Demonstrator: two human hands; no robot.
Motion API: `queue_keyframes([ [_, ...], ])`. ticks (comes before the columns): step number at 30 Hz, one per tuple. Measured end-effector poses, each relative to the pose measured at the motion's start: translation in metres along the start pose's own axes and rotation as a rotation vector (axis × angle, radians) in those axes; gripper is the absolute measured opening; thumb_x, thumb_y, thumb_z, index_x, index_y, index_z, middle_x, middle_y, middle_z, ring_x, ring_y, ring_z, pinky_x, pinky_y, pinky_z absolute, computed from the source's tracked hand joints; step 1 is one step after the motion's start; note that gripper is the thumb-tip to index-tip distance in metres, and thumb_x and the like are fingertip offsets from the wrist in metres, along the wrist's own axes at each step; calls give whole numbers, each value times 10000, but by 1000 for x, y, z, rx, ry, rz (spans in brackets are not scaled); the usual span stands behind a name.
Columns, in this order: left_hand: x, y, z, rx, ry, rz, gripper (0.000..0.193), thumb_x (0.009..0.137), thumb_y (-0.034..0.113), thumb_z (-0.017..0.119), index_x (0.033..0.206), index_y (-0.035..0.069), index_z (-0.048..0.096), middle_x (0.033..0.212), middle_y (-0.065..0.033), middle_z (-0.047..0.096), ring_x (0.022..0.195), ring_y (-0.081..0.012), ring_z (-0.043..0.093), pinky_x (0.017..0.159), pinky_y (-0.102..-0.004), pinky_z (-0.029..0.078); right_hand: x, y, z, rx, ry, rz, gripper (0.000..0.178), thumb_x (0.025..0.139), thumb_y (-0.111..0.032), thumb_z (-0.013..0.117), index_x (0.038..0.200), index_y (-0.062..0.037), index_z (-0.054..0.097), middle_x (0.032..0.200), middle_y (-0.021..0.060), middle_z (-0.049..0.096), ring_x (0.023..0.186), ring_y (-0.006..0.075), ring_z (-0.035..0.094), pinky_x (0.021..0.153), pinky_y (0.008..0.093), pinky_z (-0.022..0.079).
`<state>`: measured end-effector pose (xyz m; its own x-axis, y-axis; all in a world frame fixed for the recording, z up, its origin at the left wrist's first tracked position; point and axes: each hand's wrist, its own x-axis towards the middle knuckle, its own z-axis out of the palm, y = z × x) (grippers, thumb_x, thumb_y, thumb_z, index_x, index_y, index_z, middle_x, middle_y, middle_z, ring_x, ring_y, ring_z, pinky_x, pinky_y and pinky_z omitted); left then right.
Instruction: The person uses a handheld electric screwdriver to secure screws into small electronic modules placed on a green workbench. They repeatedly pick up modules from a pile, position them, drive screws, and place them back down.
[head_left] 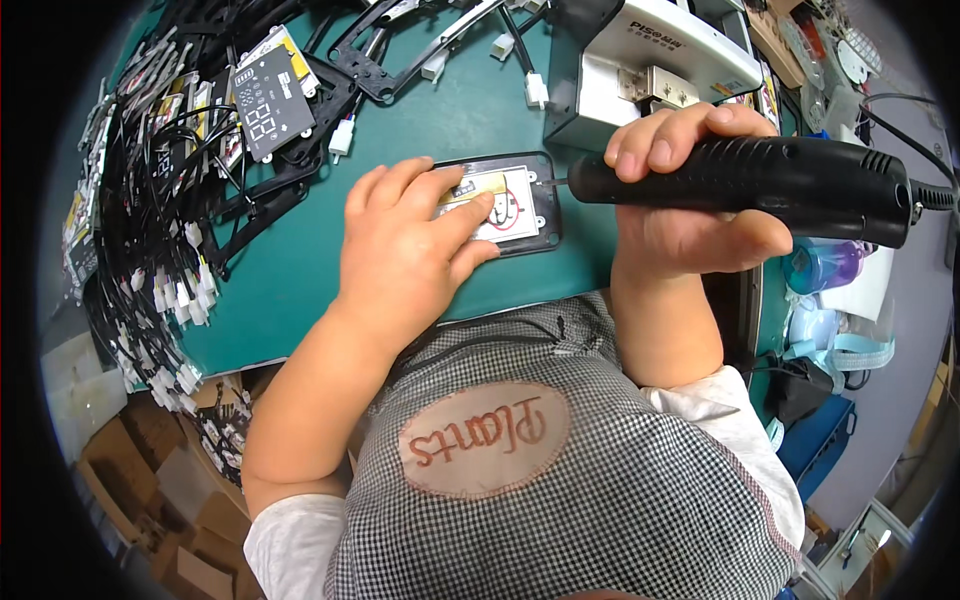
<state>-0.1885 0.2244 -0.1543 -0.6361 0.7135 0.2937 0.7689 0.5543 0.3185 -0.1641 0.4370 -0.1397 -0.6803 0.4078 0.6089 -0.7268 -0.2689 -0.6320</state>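
A black plastic frame (549, 224) lies on the green work mat, with a white-backed circuit module (518, 228) seated in it. A yellow patch and thin red and black wires show on the module. Spread across the left part of the frame, my left hand (405, 225) holds it down, thumb at the near edge and index finger on the module. My right hand (690, 190) is wrapped round a black electric screwdriver (800, 185), held level. Its thin bit points left, at the module's right edge by a screw tab; whether it touches a screw I cannot tell.
A white and grey metal machine (660, 50) stands just beyond my right hand. Display boards (272, 105) and bundled black cables with white connectors (185, 290) pile up at the left. More black frames (375, 60) lie at the back. A purple-blue cup (830, 265) is at the right.
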Motion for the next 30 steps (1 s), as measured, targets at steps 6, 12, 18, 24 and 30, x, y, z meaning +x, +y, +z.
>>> queue_keyframes([
  [6,0,4,0,-59,-45,-131,435,627,271,822,1044,194,725,1199,-90,598,1158,-312,532,1026,-499,366,1,10,-13,-30,-113,-6,862,723,-813,546,1131,-55,497,773,90,565,603,220,576,573,360,509],
  [12,-1,2,2,-84,-44,-131,395,642,295,811,1019,216,725,1274,-92,547,1188,-301,500,1023,-532,350,-5,6,3,-269,-2,137,854,725,-782,581,1116,-29,486,761,104,568,599,216,575,563,348,509],
  [18,-1,4,1,-43,-15,-121,442,632,302,814,1054,209,724,1260,-131,570,1172,-336,526,1012,-500,373,2,5,13,-262,-172,212,783,732,-668,698,1092,-9,477,749,110,567,587,209,570,549,340,517],
  [24,-1,3,-1,-74,-19,-121,440,633,304,818,1051,204,721,1254,-129,571,1172,-331,524,1012,-501,369,-3,10,10,-204,-116,242,782,708,-650,736,1082,-9,491,743,113,564,585,216,567,542,346,512],
  [30,-2,3,1,-46,5,-118,436,628,283,824,1043,199,720,1246,-133,581,1162,-324,528,995,-474,364,21,-19,-7,78,-73,12,860,717,-748,642,1137,-13,485,752,106,575,618,220,591,560,336,530],
])
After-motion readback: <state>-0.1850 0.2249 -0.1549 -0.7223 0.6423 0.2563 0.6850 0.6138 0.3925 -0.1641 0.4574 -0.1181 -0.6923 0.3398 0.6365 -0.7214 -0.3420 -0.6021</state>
